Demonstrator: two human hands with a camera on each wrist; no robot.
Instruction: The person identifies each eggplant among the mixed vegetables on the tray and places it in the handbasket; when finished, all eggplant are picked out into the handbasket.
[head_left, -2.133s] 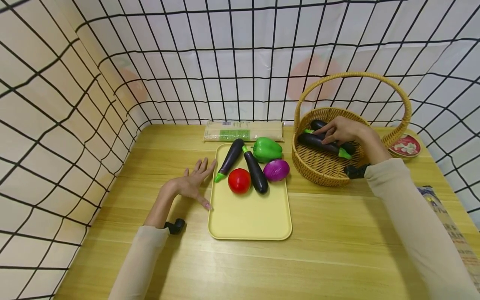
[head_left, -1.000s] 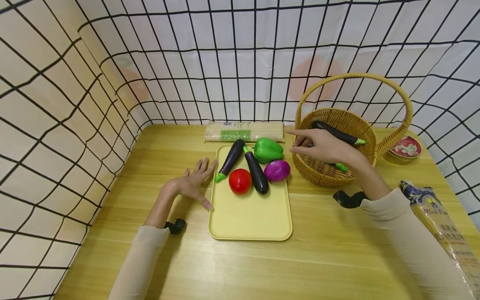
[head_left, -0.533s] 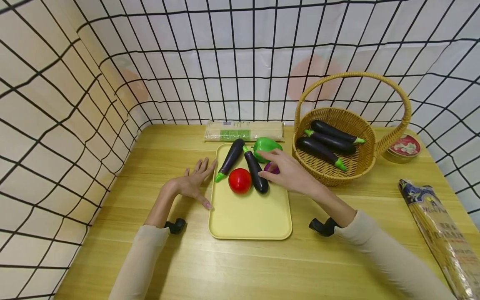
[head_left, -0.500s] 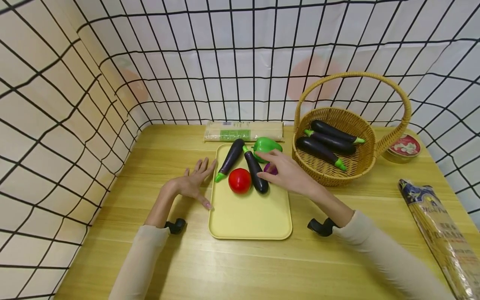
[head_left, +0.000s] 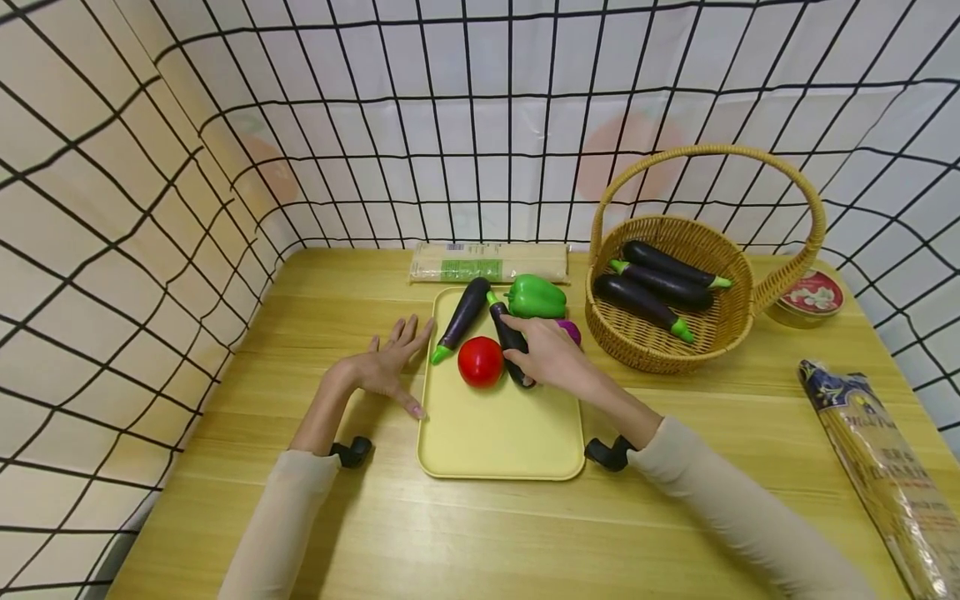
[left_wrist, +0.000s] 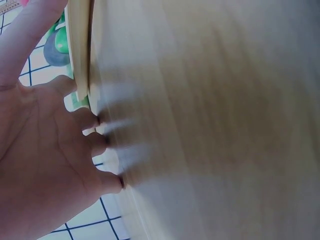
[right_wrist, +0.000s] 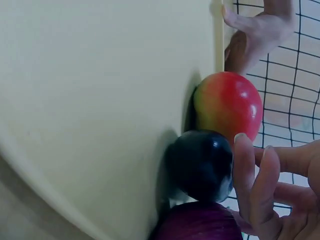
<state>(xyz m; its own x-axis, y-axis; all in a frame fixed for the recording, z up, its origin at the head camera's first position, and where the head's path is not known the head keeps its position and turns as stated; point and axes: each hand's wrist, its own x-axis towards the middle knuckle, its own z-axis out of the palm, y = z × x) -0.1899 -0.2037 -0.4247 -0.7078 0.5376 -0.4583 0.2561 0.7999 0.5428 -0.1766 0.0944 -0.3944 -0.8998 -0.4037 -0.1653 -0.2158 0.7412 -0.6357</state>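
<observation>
My right hand [head_left: 551, 354] lies over the dark eggplant [head_left: 508, 335] at the middle of a yellow tray [head_left: 498, 442], index finger and thumb apart across it. In the right wrist view, loosely bent fingers [right_wrist: 265, 190] stand beside that eggplant's round end [right_wrist: 200, 162]; no firm grip shows. A purple onion [head_left: 570, 330] is partly hidden by this hand. A red tomato [head_left: 481, 362], another eggplant [head_left: 463, 317] and a green bell pepper [head_left: 536, 297] are close by. My left hand [head_left: 382, 367] rests spread on the table, its thumb at the tray's left edge.
A wicker basket [head_left: 652, 358] with a tall handle holds several eggplants at the right. Behind the tray lies a clear noodle packet [head_left: 487, 262]. A round tin [head_left: 810, 300] and a spaghetti packet [head_left: 873, 458] are farther right. A black-lined grid [head_left: 480, 125] encloses the table.
My right hand has left an eggplant in the basket, withdrawn, and moved left over the tray to the middle eggplant. The left hand stays in place.
</observation>
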